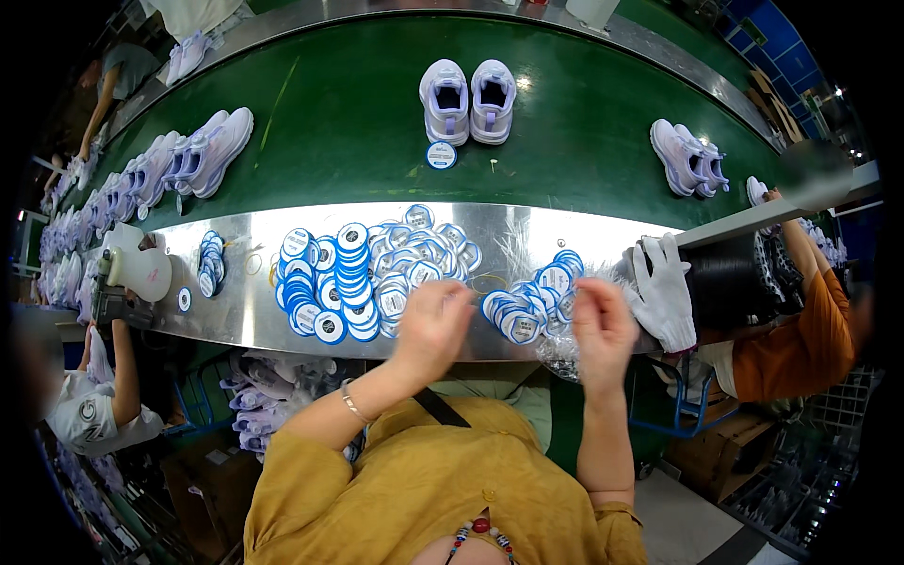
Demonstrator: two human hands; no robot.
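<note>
My left hand (435,325), slightly blurred, is above the steel ledge with its fingers curled together. It is beside a large pile of round white tags with blue rims (353,268). My right hand (603,325) is raised with thumb and fingers pinched, near a smaller heap of the same tags (520,315). What either hand holds, if anything, is too small to make out. Thin clear plastic strands (513,252) lie between the two heaps. Beyond them, a pair of pale lilac sneakers (468,104) stands on the green belt, with one round tag (441,155) at the heels.
A white knit glove (664,297) lies on the ledge at right, near a metal bar (753,215). More sneakers (212,155) line the belt at left, and another pair (687,158) is at right. Co-workers flank me: a white sleeve (104,414) and an orange sleeve (796,344).
</note>
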